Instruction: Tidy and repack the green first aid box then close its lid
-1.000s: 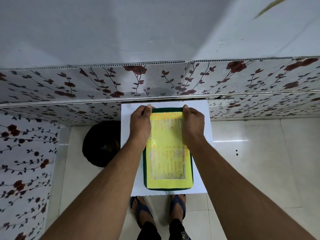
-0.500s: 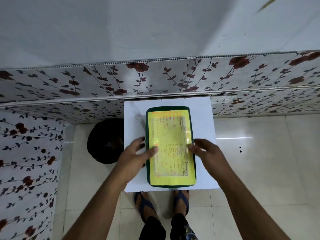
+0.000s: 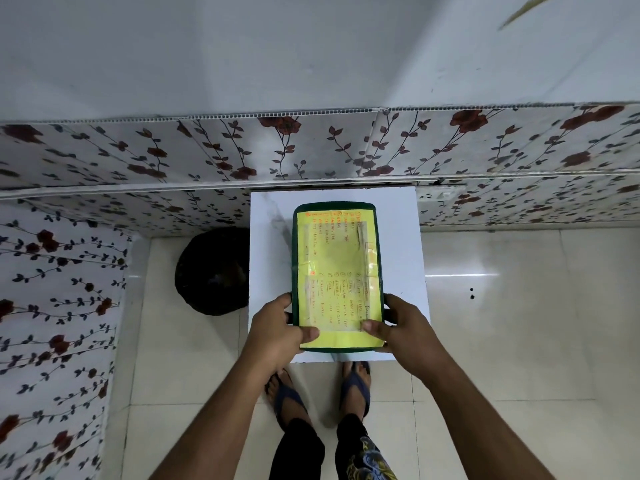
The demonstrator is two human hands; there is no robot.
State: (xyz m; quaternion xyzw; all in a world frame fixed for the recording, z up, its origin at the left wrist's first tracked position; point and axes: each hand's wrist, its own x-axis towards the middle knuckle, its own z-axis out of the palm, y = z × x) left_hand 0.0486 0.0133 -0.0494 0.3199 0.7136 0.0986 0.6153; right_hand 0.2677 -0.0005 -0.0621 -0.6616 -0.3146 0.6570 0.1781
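The green first aid box [image 3: 337, 275] lies flat on a small white table [image 3: 270, 244], lid down, with a yellow handwritten sheet taped over the lid. My left hand [image 3: 277, 329] grips the box's near left corner, thumb on the yellow sheet and fingers wrapped round the side. My right hand [image 3: 401, 329] grips the near right corner the same way. The box's contents are hidden under the lid.
A dark round bin [image 3: 211, 271] stands on the floor left of the table. Floral wall panels [image 3: 311, 150] run right behind the table and along the left. Pale floor tiles [image 3: 519, 306] stretch to the right. My sandalled feet [image 3: 322, 386] are under the table's near edge.
Both hands slid from the box's far end along its sides to the near corners, where they now grip it. The box has stayed on the table.
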